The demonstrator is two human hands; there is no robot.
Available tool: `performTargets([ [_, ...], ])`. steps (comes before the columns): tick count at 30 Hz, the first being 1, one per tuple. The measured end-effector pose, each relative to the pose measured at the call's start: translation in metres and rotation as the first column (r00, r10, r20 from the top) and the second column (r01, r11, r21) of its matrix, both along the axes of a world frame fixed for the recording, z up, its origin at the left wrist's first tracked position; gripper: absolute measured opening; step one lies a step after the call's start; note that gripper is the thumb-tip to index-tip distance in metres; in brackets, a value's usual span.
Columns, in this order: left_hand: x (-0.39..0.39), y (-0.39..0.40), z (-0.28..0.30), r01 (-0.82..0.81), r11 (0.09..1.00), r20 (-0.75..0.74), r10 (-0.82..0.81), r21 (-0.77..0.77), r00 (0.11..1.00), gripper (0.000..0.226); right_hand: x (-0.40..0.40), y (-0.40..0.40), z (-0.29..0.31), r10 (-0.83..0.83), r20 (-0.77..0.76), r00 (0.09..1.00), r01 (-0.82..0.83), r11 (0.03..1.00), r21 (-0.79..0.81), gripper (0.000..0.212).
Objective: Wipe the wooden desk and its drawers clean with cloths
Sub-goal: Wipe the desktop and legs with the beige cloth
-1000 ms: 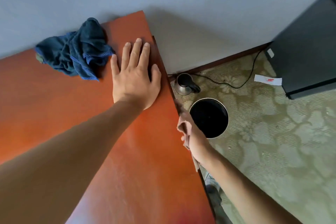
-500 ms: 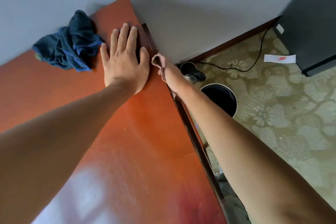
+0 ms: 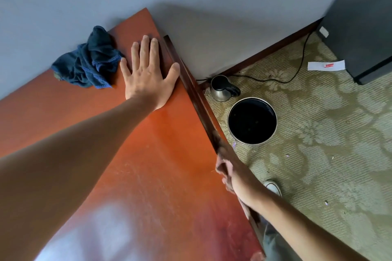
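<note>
Reddish wood fills the near and middle of the view: the tabletop runs away toward a grey wall, its right-hand edge a dark strip slanting from lower right up to the far corner. Nearest along that edge is the right hand, blurred and pressed against the strip; a pale cloth seems bunched under it, though whether the fingers curl round it I cannot tell. The edge's long axis leads up and away from this hand, so I judge the wipe must follow that line, and this hand is the nearer one to it. Farther up, the left hand lies flat with fingers spread on the tabletop, its little finger just beside a crumpled blue cloth against the wall. Drawers are out of sight below the edge. Beyond, on the carpet, stand a kettle and a round bin.
</note>
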State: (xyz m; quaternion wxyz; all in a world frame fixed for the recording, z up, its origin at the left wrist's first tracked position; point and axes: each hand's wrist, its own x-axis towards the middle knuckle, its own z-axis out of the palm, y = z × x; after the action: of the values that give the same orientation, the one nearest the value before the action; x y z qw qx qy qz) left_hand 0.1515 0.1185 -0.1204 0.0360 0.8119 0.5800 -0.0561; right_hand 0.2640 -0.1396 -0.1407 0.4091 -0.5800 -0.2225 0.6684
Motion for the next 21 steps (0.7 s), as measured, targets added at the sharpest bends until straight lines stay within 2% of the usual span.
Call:
performTargets([
  [2,0.0,-0.001,-0.001,0.012,1.0,-0.004,-0.012,0.005,1.0,0.085,0.002,0.042,-0.009,-0.024,0.071,0.997,0.021,0.998,0.051,0.032],
  [4,0.002,-0.002,0.0,0.013,1.0,-0.017,-0.013,0.006,1.0,0.083,0.004,0.073,-0.01,0.02,0.041,0.999,-0.022,0.999,0.048,0.047],
  [6,0.003,-0.004,0.003,-0.021,1.0,-0.075,0.021,-0.005,0.997,0.082,0.007,0.082,-0.018,0.024,-0.049,0.999,-0.02,0.997,0.077,0.048],
  [7,0.004,-0.008,0.006,-0.047,0.999,-0.109,0.045,-0.016,0.993,0.081,0.006,0.08,-0.02,0.029,-0.04,0.999,-0.026,0.995,0.092,0.047],
  [9,0.012,-0.028,0.01,-0.071,0.997,-0.127,0.065,-0.042,0.99,0.078,0.002,0.052,-0.016,0.023,0.051,0.998,-0.03,0.991,0.131,0.046],
  [10,0.018,-0.046,0.011,-0.046,0.998,-0.119,0.039,-0.053,0.992,0.078,0.001,0.027,-0.018,0.025,0.041,0.999,-0.031,0.988,0.148,0.04],
  [12,0.03,-0.098,0.01,0.12,0.989,-0.078,-0.127,-0.083,0.989,0.079,-0.001,-0.031,-0.013,0.005,-0.076,0.997,0.001,0.997,0.074,0.019],
  [13,0.032,-0.127,0.008,0.25,0.963,-0.047,-0.256,-0.102,0.966,0.077,-0.003,-0.066,-0.01,-0.002,-0.113,0.994,0.002,1.0,0.004,0.019],
  [15,0.032,-0.173,0.006,0.431,0.892,0.005,-0.435,-0.133,0.901,0.071,-0.01,-0.134,-0.011,-0.003,-0.035,0.999,0.002,0.999,-0.044,0.023],
  [17,0.033,-0.187,0.004,0.397,0.909,0.06,-0.393,-0.129,0.918,0.07,-0.022,-0.171,-0.015,-0.091,-0.043,0.995,0.085,0.99,-0.116,0.036],
  [19,0.037,-0.187,0.001,0.326,0.943,0.05,-0.323,-0.066,0.945,0.065,-0.027,-0.177,-0.01,-0.033,0.087,0.996,0.038,0.997,-0.065,0.041],
  [20,0.039,-0.187,0.001,0.321,0.947,0.032,-0.321,-0.022,0.947,0.06,-0.028,-0.174,-0.01,-0.007,0.187,0.982,0.009,1.0,-0.006,0.037],
  [21,0.041,-0.187,0.002,0.328,0.945,0.022,-0.328,-0.001,0.944,0.057,-0.027,-0.166,-0.005,-0.055,0.154,0.987,0.054,0.998,0.012,0.031],
])
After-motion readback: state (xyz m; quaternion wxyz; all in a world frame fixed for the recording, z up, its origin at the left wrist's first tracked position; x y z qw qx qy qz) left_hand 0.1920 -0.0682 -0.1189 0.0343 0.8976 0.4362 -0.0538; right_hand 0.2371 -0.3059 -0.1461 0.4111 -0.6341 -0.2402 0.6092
